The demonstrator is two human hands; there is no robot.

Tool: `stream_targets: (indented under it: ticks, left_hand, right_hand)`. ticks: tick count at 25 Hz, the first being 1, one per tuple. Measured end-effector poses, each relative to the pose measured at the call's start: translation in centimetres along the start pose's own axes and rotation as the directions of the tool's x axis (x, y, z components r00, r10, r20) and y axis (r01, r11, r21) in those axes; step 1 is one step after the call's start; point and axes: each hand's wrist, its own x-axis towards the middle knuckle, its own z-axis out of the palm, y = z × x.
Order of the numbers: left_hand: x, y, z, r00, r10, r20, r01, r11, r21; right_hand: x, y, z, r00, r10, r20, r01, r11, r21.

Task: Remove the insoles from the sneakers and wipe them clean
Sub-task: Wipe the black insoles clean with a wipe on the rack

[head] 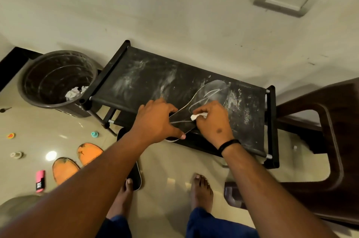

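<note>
Insole flat on bench, toe beyond both hands. Left hand pins heel end, fingers curled over edge, stops sliding. Right hand pinches white wipe, scrubbing mid-sole.

We note a matt black cloth rack top, dusted white; glossy tiled floor; dark plastic bin; crumpled white tissue.
</note>
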Motion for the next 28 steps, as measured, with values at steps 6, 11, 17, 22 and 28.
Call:
stream_targets:
  ticks: [6,11,17,22,28]
  left_hand:
    - [-0.3,0.3,0.7,0.999,0.02,-0.025,-0.017,0.993,0.116]
    - [-0.3,0.2,0.9,0.999,0.038,-0.016,-0.037,0.996,0.082]
    - [-0.2,0.2,0.8,1.0,0.028,-0.006,-0.027,0.99,0.136]
    - [-0.3,-0.3,0.6,0.998,0.032,0.052,-0.041,0.981,0.192]
    - [0.1,-0.3,0.7,0.998,0.038,0.042,-0.043,0.992,0.117]
  right_hand:
    - [-0.7,-2.2,2.0,0.953,-0.247,0.176,0.266,0.959,-0.093]
    - [0.9,0.8,0.2,1.0,0.02,-0.012,-0.02,1.0,-0.01]
    - [-0.3,-1.4,0.4,0.987,-0.103,0.126,0.096,0.994,0.061]
    - [0.7,0.4,-1.1,0.993,0.045,0.109,-0.047,0.999,0.014]
    - [-0.3,-2.2,-0.1,0.96,-0.139,0.244,0.114,0.987,0.112]
